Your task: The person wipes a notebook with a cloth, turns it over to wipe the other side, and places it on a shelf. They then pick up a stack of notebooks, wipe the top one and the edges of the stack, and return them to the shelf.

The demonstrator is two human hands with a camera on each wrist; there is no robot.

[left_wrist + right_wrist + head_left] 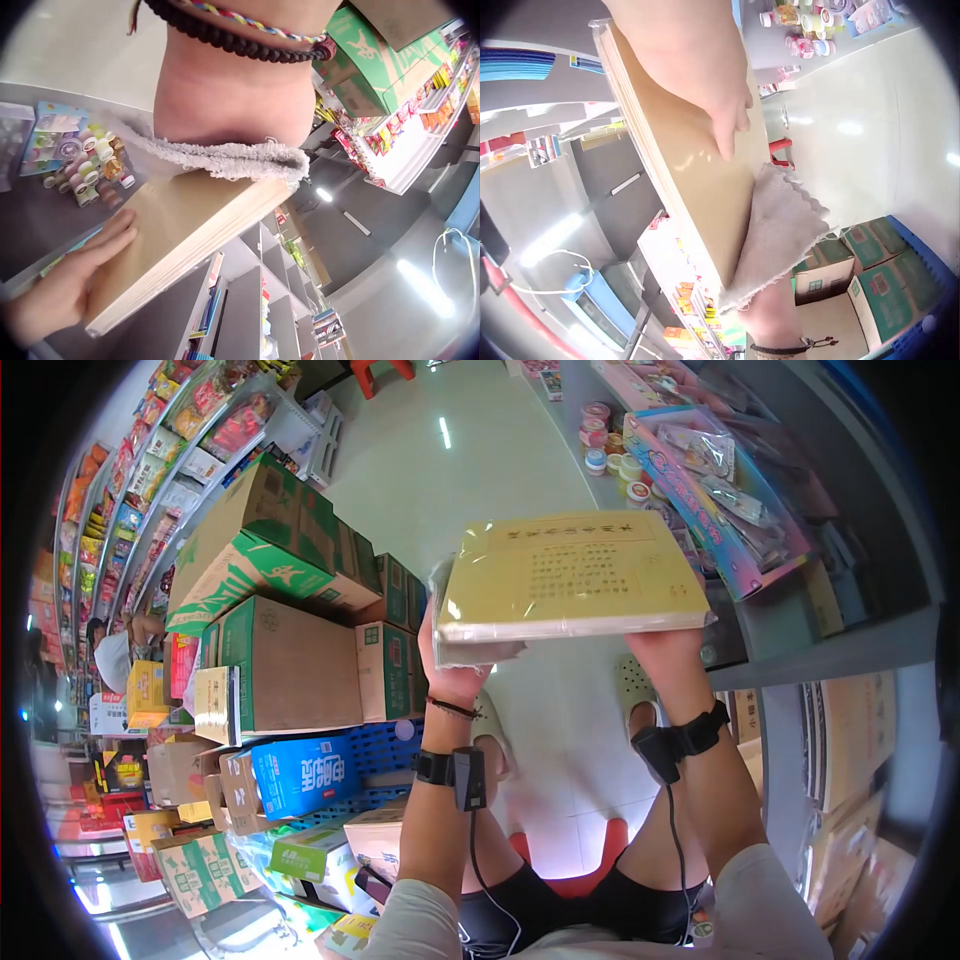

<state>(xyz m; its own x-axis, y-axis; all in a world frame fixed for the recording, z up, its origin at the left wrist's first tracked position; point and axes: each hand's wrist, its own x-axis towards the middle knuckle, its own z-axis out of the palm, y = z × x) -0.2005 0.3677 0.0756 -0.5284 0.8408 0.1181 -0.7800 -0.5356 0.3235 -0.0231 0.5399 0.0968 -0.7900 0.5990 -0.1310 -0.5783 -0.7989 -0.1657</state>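
Observation:
A thick, plastic-wrapped pack of yellow notebooks (pixel 575 575) is held up in front of the body, its printed cover facing up. My right hand (pixel 668 652) grips its near right part, and in the right wrist view the fingers (pixel 726 135) spread over the plain tan underside. On the left side, my left hand (pixel 455 678) holds a grey cloth (pixel 784 229) against the pack's edge. The left fingers are mostly hidden behind cloth and pack. Frayed cloth edges show along the pack in the left wrist view.
Stacked cardboard cartons (pixel 300 665) stand on the left beside a blue crate (pixel 385 745), with snack shelves (pixel 150 480) behind. At right, a grey shelf holds small lidded jars (pixel 627 468) and a colourful display box (pixel 715 500). A red stool (pixel 612 850) is under the person.

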